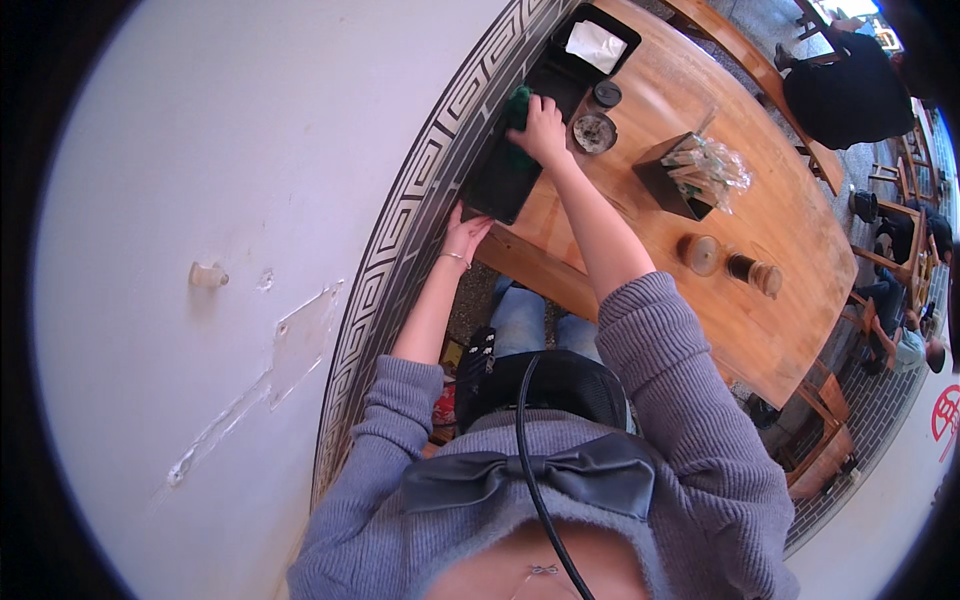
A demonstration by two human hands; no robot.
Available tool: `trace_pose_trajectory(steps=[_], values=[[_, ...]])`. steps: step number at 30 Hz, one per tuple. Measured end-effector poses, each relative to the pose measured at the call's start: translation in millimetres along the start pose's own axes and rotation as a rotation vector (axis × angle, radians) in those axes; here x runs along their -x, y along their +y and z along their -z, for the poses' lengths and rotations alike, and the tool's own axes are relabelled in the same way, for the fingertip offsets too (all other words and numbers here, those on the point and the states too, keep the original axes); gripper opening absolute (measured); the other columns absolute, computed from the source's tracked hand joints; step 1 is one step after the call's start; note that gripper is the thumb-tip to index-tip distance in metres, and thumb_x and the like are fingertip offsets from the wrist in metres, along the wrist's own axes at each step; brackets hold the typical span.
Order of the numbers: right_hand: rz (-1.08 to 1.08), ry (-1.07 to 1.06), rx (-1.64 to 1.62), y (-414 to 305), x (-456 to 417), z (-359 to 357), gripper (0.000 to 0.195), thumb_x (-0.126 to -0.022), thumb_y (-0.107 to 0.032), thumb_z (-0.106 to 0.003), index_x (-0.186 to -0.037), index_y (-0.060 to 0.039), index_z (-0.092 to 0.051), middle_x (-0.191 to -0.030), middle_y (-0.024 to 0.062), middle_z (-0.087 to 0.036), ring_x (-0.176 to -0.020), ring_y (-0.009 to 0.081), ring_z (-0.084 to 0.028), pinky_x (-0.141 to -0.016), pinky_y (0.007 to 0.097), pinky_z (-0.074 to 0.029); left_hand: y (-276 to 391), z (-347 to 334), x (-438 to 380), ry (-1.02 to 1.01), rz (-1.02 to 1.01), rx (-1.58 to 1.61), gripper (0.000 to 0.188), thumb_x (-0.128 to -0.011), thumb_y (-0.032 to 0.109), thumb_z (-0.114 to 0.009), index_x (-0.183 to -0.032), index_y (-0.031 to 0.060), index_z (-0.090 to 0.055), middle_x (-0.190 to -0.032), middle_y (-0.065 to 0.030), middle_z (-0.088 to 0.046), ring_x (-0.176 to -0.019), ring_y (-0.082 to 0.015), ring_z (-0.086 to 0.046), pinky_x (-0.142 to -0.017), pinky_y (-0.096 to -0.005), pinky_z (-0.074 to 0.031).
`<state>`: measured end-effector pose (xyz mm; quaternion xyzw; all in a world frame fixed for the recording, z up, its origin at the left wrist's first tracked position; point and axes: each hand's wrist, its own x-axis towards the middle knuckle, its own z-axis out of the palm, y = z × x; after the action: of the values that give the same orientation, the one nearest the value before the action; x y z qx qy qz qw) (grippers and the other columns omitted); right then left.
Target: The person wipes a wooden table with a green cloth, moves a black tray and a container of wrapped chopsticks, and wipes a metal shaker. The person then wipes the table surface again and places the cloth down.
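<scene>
A long black tray (495, 184) lies along the wall side of the wooden table (780, 322). At its near end, my left hand (466, 236) grips the edge with thumb and fingers. My right hand (541, 135) is over the tray's middle, holding a bunched dark green cloth (519, 106) against it; part of the cloth is hidden under the fingers. Just right of that hand stand a round ashtray (595, 133) with residue in it and a small jar with a black lid (607, 94).
A black container with white paper napkins (595, 46) stands at the tray's far end. Rightward are a dark box (664, 176) of wrapped chopsticks (709, 169) and two small jars (701, 253). The patterned wall (405, 217) borders the left. Other people sit beyond the table.
</scene>
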<state>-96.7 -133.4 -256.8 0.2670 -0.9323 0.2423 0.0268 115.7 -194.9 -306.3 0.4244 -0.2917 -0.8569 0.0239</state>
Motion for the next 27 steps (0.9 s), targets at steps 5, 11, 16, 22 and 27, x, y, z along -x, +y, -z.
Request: trace_pose_trajectory(steps=[5, 11, 16, 22, 27], values=[[-0.054, -0.144, -0.082, 4.5, 34.1, -14.3, 0.053, -0.048, -0.011, -0.075, -0.088, -0.0042, -0.040, -0.087, 0.0135, -0.047, -0.083, 0.0306, -0.048, -0.072, 0.0384, -0.043, 13.8, -14.7, 15.6, 0.034, 0.083, 0.164, 0.069, -0.071, -0.008, -0.034, -0.130, -0.0006, 0.001, -0.123, -0.0353, -0.022, -0.114, -0.0445, -0.031, -0.097, -0.0481, -0.027], [0.000, -0.248, -0.210, -27.3, 85.8, -21.3, 0.045, -0.046, -0.007, -0.073, -0.080, -0.0037, -0.044, -0.080, 0.0157, -0.051, -0.078, 0.0333, -0.052, -0.068, 0.0396, -0.044, 7.6, -1.8, 7.4, -0.058, 0.086, 0.246, 0.054, -0.069, -0.006, -0.038, -0.121, -0.0044, -0.021, -0.112, -0.0287, -0.036, -0.105, -0.0393, -0.040, -0.094, -0.0461, -0.032], [-0.022, -0.435, -0.248, -28.9, 96.0, -21.9, 0.048, -0.045, -0.015, -0.073, -0.083, -0.0025, -0.047, -0.081, 0.0173, -0.055, -0.074, 0.0340, -0.055, -0.063, 0.0397, -0.046, 14.2, -1.5, 3.4, -0.121, 0.135, 0.237, 0.025, -0.071, 0.004, -0.042, -0.095, -0.0034, -0.044, -0.103, -0.0249, -0.047, -0.102, -0.0342, -0.044, -0.096, -0.0448, -0.030], [-0.174, -0.690, -0.253, -18.0, 40.4, 0.2, 0.067, -0.048, -0.026, -0.075, -0.102, -0.0038, -0.042, -0.088, 0.0222, -0.055, -0.079, 0.0355, -0.056, -0.069, 0.0372, -0.048, 5.9, -21.3, -3.4, 0.186, 0.066, -0.219, 0.023, -0.077, 0.014, -0.046, -0.090, -0.0039, -0.041, -0.086, -0.0145, -0.052, -0.077, -0.0224, -0.054, -0.071, -0.0355, -0.046], [-0.256, -0.275, -0.046, -9.0, -34.5, 13.8, 0.065, -0.057, -0.024, -0.071, -0.108, -0.0105, -0.034, -0.093, 0.0214, -0.044, -0.074, 0.0390, -0.056, -0.064, 0.0404, -0.049, -2.1, -42.7, -6.2, 0.315, 0.094, -0.603, 0.056, -0.080, 0.013, -0.049, -0.114, -0.0026, -0.007, -0.080, -0.0219, -0.052, -0.058, -0.0258, -0.059, -0.054, -0.0326, -0.053]])
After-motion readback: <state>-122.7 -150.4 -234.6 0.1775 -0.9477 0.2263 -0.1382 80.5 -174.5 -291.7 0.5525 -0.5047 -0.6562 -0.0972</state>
